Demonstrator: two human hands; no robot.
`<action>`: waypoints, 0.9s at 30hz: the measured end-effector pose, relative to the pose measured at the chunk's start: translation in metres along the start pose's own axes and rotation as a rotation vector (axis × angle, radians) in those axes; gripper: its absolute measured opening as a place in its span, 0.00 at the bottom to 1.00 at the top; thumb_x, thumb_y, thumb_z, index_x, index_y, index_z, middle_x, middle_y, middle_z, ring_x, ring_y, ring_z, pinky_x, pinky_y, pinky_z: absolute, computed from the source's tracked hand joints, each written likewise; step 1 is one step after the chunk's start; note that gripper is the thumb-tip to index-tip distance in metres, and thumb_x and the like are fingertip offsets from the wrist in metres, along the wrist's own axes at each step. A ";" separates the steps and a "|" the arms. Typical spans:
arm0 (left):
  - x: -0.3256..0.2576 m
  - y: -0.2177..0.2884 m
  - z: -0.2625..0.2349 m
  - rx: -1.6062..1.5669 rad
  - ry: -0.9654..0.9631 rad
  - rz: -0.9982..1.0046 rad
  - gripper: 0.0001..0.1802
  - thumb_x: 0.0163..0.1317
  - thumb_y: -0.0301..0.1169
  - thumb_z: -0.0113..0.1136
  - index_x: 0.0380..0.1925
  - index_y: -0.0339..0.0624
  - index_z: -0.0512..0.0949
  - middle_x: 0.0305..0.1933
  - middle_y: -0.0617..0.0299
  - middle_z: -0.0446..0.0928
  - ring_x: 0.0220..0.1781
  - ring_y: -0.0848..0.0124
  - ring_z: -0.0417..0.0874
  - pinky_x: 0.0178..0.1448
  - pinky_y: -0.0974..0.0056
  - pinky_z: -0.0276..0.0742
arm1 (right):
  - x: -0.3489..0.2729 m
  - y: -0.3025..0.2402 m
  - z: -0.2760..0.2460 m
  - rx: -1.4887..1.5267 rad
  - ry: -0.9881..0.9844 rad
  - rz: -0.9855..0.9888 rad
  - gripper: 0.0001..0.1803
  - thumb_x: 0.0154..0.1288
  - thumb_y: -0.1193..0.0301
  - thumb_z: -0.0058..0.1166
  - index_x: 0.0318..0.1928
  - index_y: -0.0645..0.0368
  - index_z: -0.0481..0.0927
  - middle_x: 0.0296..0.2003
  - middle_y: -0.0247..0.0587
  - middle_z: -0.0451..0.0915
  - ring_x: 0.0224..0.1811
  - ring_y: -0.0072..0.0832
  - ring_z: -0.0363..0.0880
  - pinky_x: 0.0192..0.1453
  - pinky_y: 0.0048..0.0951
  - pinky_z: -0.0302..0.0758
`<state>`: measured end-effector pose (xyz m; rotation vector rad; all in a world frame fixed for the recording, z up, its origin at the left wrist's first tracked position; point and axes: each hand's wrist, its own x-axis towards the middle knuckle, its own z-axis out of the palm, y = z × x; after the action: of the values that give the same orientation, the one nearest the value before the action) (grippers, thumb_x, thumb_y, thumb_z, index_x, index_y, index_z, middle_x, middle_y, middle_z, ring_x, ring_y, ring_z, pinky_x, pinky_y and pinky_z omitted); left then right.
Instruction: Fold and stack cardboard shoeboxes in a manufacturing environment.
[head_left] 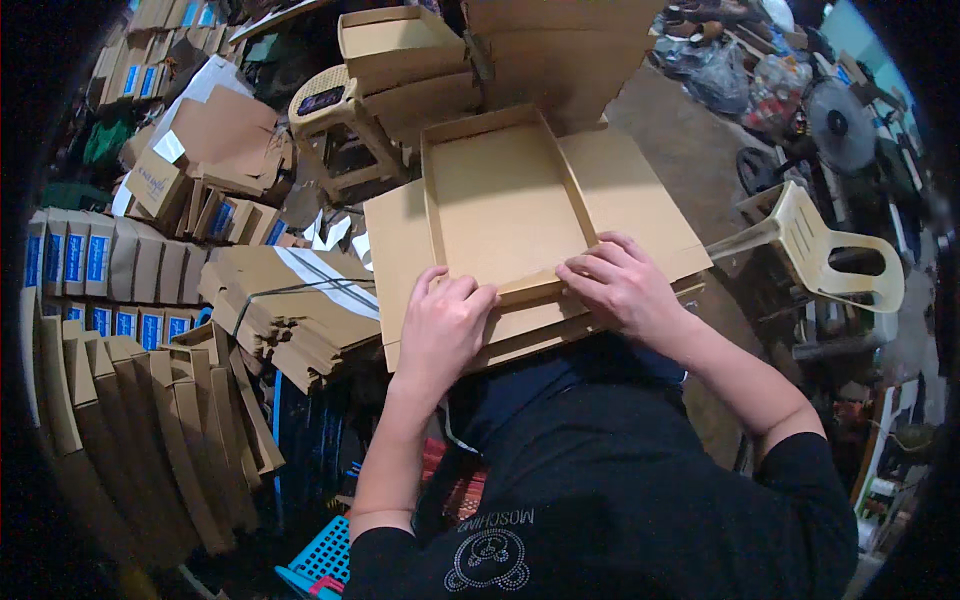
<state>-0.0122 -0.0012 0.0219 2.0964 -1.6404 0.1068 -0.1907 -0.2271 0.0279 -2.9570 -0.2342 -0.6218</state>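
A shallow brown cardboard tray (510,190) with upright walls lies in front of me on flat cardboard sheets (635,185). At its near left corner my left hand (443,318) is closed, fingers bent over the near wall. My right hand (618,282) grips the near right corner, its fingers curled over the edge and the thumb at the outer side. Between the two hands the near wall stands up, with a strip of cardboard below it. Part of each corner is hidden under my fingers.
A bundle of flat cardboard (290,290) tied with dark cord lies at left, beside rows of standing box pieces (160,430). Beyond the tray are a stool (325,100) with a phone on it and a large upright cardboard piece (565,50). A cream plastic chair (825,245) stands right.
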 end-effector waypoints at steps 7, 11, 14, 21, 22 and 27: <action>-0.002 0.015 0.008 0.155 -0.017 -0.073 0.03 0.70 0.29 0.64 0.36 0.44 0.84 0.32 0.57 0.82 0.38 0.58 0.88 0.72 0.47 0.75 | 0.017 -0.011 0.004 -0.059 -0.220 0.129 0.06 0.68 0.69 0.61 0.42 0.56 0.84 0.36 0.41 0.87 0.43 0.38 0.89 0.75 0.48 0.74; -0.001 0.005 0.010 0.081 -0.050 -0.128 0.04 0.71 0.31 0.65 0.36 0.45 0.83 0.32 0.57 0.82 0.39 0.56 0.88 0.67 0.47 0.77 | 0.027 -0.014 0.013 -0.001 -0.292 0.228 0.05 0.67 0.71 0.57 0.41 0.57 0.83 0.36 0.44 0.85 0.41 0.42 0.89 0.68 0.48 0.77; 0.002 0.006 0.007 0.089 -0.094 -0.127 0.06 0.71 0.34 0.66 0.37 0.45 0.84 0.33 0.57 0.82 0.41 0.56 0.88 0.65 0.48 0.77 | 0.024 -0.017 0.019 -0.001 -0.306 0.222 0.06 0.68 0.70 0.57 0.42 0.56 0.83 0.39 0.44 0.84 0.45 0.42 0.87 0.62 0.46 0.78; 0.004 0.020 0.025 -0.036 0.064 -0.001 0.09 0.66 0.29 0.67 0.44 0.41 0.82 0.41 0.55 0.82 0.48 0.55 0.85 0.59 0.51 0.80 | 0.029 -0.022 0.031 0.103 -0.205 0.088 0.11 0.72 0.62 0.61 0.43 0.57 0.81 0.42 0.44 0.83 0.49 0.42 0.83 0.60 0.45 0.77; 0.005 0.019 0.028 -0.024 0.060 -0.016 0.09 0.66 0.29 0.67 0.44 0.41 0.82 0.41 0.55 0.82 0.48 0.55 0.85 0.59 0.51 0.80 | 0.028 -0.020 0.035 0.189 -0.125 0.113 0.11 0.72 0.63 0.61 0.42 0.58 0.81 0.41 0.45 0.83 0.48 0.44 0.83 0.59 0.45 0.77; 0.010 0.010 0.033 -0.183 0.045 -0.090 0.07 0.70 0.33 0.66 0.41 0.42 0.82 0.40 0.53 0.82 0.46 0.52 0.85 0.53 0.49 0.80 | 0.024 -0.011 0.044 0.375 -0.076 0.206 0.13 0.73 0.62 0.63 0.38 0.59 0.78 0.38 0.49 0.81 0.45 0.48 0.82 0.54 0.46 0.77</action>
<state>-0.0262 -0.0254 -0.0005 2.0097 -1.4694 -0.0243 -0.1538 -0.2067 -0.0020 -2.6000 -0.0434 -0.3896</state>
